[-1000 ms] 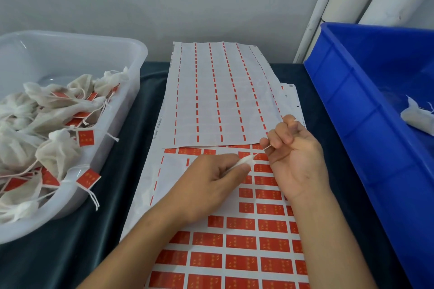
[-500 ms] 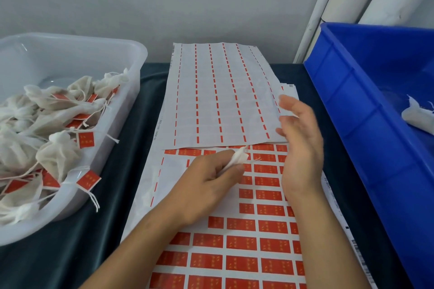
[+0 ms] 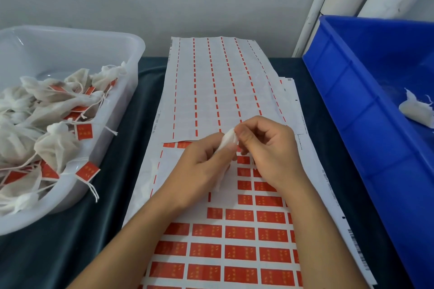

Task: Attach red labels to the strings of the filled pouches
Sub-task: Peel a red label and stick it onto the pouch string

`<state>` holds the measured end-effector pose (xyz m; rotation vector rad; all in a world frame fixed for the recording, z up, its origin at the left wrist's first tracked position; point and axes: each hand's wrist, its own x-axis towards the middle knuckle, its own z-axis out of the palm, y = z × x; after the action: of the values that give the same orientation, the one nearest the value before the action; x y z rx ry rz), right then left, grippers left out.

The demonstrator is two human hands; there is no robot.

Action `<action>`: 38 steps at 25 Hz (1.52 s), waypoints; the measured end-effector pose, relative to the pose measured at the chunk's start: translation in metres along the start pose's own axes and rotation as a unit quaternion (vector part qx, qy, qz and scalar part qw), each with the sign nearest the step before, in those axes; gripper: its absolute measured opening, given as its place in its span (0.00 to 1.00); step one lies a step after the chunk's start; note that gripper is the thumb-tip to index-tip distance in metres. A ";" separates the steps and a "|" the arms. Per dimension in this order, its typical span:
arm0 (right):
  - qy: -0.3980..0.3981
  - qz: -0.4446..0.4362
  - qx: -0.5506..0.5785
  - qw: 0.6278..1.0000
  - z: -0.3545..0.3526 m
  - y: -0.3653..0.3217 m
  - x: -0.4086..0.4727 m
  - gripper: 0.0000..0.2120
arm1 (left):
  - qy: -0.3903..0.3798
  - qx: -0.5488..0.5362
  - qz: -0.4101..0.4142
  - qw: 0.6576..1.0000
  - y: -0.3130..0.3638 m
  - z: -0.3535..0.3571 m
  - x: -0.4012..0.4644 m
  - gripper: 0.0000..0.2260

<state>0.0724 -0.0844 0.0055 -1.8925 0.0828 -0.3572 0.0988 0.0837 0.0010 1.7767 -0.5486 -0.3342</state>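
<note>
Above the red label sheet (image 3: 237, 248), small white crumpled pouch (image 3: 227, 142) gripped by left hand (image 3: 199, 169), right hand (image 3: 270, 148), open earlier, now pinching its top.

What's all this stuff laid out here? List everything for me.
Held pouch: one, white, gripped between both hands over the sheets.
Label sheet: one, red labels on white backing, centre near.
Used sheet: one, white with red strips left, centre far.
Clear tub: one, translucent, left.
Labelled pouches: many, white with red tags, in the tub.
Blue crate: one, right.
Loose pouch: one, white, inside the crate.
Cloth: dark teal, covering the table.
Left hand: holds the pouch.
Right hand: pinches its top.
</note>
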 end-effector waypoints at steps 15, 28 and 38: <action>0.005 -0.016 -0.050 0.999 0.005 0.003 0.001 0.04 | 0.021 -0.032 0.025 0.999 0.003 -0.006 -0.001 0.16; -0.028 -0.104 -0.126 0.986 0.005 0.003 -0.005 0.05 | 0.122 -0.009 0.018 0.992 -0.002 -0.003 0.004 0.14; -0.027 -0.102 -0.035 0.994 0.007 -0.003 -0.004 0.05 | 0.004 0.040 0.020 0.999 0.001 0.000 0.000 0.12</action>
<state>0.0700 -0.0761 0.0054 -1.9839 -0.1361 -0.4469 0.0985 0.0841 0.0018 1.8410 -0.5988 -0.2791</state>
